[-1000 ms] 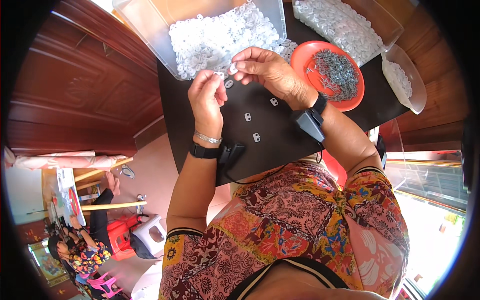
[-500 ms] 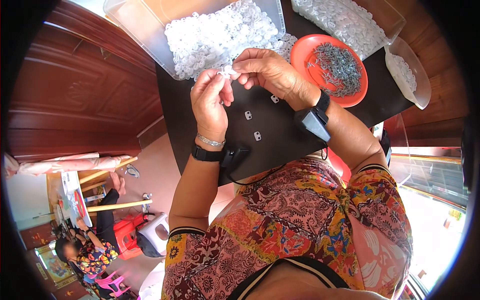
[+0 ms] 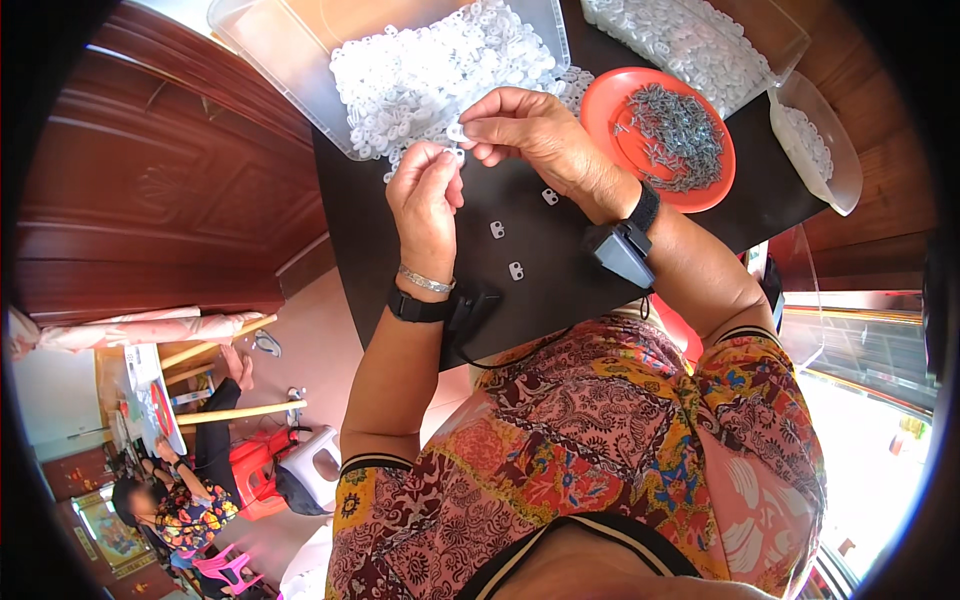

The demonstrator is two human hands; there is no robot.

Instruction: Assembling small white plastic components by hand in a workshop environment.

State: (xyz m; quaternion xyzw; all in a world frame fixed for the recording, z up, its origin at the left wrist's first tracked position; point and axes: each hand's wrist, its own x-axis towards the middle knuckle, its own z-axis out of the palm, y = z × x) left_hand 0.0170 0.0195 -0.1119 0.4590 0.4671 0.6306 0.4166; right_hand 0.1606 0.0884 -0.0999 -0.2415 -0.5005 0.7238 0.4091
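Observation:
Between the thumb and fingers of my left hand (image 3: 427,187) I pinch a small white plastic piece (image 3: 459,156). Just above it, my right hand (image 3: 530,135) pinches another small white piece (image 3: 456,132) at its fingertips. The two pieces look slightly apart. Both hands are over the dark tabletop, at the near edge of a clear plastic bin (image 3: 352,140) heaped with white pieces (image 3: 440,70). Loose flat pieces with two holes lie on the table: one (image 3: 497,230) right of my left wrist, one (image 3: 516,271) nearer me, one (image 3: 550,197) below my right hand.
An orange-red plate (image 3: 605,110) of grey screws (image 3: 685,130) stands right of my right hand. Behind it is a second clear bin (image 3: 790,50) of white pieces, and a white scoop (image 3: 845,180) lies at the right. A person (image 3: 185,500) sits far off at the left.
My hands have drawn slightly apart, the right one up and the left one a little down. The white pieces at their fingertips, close together before, now show separately.

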